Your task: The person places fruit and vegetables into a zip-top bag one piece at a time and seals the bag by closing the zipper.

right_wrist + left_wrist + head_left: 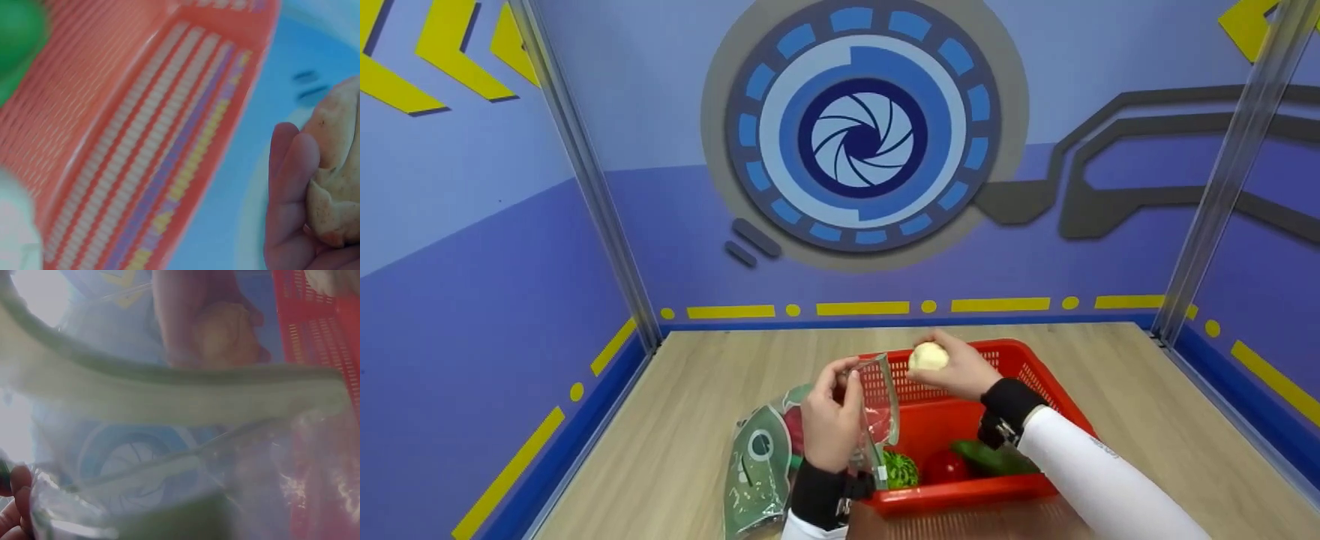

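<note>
Near the basket's left side, my left hand (832,420) pinches the top edge of a clear plastic bag (757,465) with a green printed face. Its raised mouth stands beside the fingers, and a dark red item shows through the side. The bag's edge, blurred, crosses the left wrist view. My right hand (962,371) grips a cream-coloured, roundish lump (928,357) above the basket's back, to the right of the bag's mouth. Close up in the right wrist view, the lump (337,163) has a folded, speckled surface, with fingers curled around it.
Under both hands stands a red plastic basket (937,420) with slotted walls. Inside lie a bumpy green item (900,470), a shiny red round one (946,466) and a smooth long green one (994,459). The wooden tabletop (682,420) meets printed blue walls (660,225).
</note>
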`<state>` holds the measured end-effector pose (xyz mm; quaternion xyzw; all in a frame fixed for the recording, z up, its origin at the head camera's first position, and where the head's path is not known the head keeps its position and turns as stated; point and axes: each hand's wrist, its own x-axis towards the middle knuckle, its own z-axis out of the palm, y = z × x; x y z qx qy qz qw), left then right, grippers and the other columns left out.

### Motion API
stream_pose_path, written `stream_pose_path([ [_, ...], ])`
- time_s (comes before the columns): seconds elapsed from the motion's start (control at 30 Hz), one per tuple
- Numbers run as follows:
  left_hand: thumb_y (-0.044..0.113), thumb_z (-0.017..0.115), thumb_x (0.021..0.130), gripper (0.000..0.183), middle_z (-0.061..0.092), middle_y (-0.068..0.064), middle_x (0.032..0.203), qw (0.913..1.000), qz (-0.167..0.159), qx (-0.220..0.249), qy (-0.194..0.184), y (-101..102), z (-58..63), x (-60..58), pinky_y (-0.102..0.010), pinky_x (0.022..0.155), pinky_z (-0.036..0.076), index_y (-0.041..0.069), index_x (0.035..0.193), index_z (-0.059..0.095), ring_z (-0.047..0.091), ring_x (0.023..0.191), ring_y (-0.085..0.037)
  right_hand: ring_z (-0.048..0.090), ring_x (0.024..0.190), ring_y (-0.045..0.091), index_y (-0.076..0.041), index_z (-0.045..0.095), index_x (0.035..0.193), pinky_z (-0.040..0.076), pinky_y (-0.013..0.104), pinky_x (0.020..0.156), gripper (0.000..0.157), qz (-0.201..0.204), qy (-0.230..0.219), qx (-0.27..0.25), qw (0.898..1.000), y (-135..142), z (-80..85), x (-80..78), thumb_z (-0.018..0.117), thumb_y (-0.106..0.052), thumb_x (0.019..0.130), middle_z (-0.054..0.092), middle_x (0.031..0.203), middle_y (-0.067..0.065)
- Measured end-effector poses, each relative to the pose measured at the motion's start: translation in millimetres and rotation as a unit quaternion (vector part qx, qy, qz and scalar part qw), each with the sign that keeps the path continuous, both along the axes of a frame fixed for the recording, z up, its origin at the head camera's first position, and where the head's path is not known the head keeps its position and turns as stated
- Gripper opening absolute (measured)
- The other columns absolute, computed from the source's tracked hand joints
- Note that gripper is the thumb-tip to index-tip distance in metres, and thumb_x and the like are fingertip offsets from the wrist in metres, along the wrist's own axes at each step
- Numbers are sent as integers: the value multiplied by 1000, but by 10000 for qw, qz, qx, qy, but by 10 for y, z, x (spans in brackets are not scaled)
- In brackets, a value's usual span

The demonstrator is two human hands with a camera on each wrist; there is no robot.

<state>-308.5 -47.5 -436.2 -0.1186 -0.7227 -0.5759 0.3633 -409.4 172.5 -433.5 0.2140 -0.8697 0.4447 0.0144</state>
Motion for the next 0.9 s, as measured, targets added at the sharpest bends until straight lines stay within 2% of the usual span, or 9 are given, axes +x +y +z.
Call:
stream_pose_path([
  [0.13,4,65,99,14,56,-2,72,10000,-25,24,-26,2,1,1,-18,55,39,5,111,72,44,59,-2,60,82,20,-6,56,129,54,32,70,52,629,-167,-87,9978,-143,106,182,81,-27,89,64,106,14],
  [0.3,3,65,98,14,55,-2,69,10000,-17,-27,61,-1,-1,-1,-18,54,37,6,110,72,42,58,-1,61,82,19,-9,58,127,55,30,69,49,1132,-130,-22,9935,-315,168,343,81,-26,87,64,107,12],
  [0.5,4,65,98,14,57,-3,70,9999,58,-101,109,-3,-18,-12,-19,55,40,6,110,73,46,60,-3,61,84,16,-13,58,128,55,28,70,48,1551,84,223,9876,-531,133,436,79,-23,86,66,114,10],
  [0.63,4,65,98,14,61,-4,72,9997,153,-133,103,0,-15,-11,-20,57,43,6,109,73,49,63,-3,60,80,14,-13,57,132,54,26,66,51,1642,95,478,9852,-667,85,447,77,-18,85,65,110,11],
  [0.67,4,65,98,14,61,-4,72,9997,163,-140,107,0,-12,-8,-20,57,43,6,109,73,49,63,-2,60,81,14,-12,56,136,53,26,66,55,1665,94,557,9844,-698,72,443,76,-16,85,66,113,12],
  [0.77,5,64,98,14,58,-3,69,9995,191,-181,162,2,-7,-6,-19,54,40,6,109,73,44,59,0,63,93,17,-11,54,143,54,28,76,58,1796,92,849,9800,-789,23,422,74,-15,88,66,127,12],
  [0.87,3,64,98,15,53,-2,66,9991,237,-252,252,4,-13,-12,-18,53,35,6,109,73,38,56,1,64,111,23,-7,54,144,52,32,93,52,2130,384,1196,9689,-873,-15,396,68,-16,95,64,137,13],
  [0.9,3,64,97,15,52,-2,66,9989,257,-283,273,5,-16,-14,-18,53,34,6,109,73,36,56,1,65,114,25,-5,56,141,51,32,97,46,2246,525,1338,9638,-900,-21,392,66,-16,97,65,135,13],
])
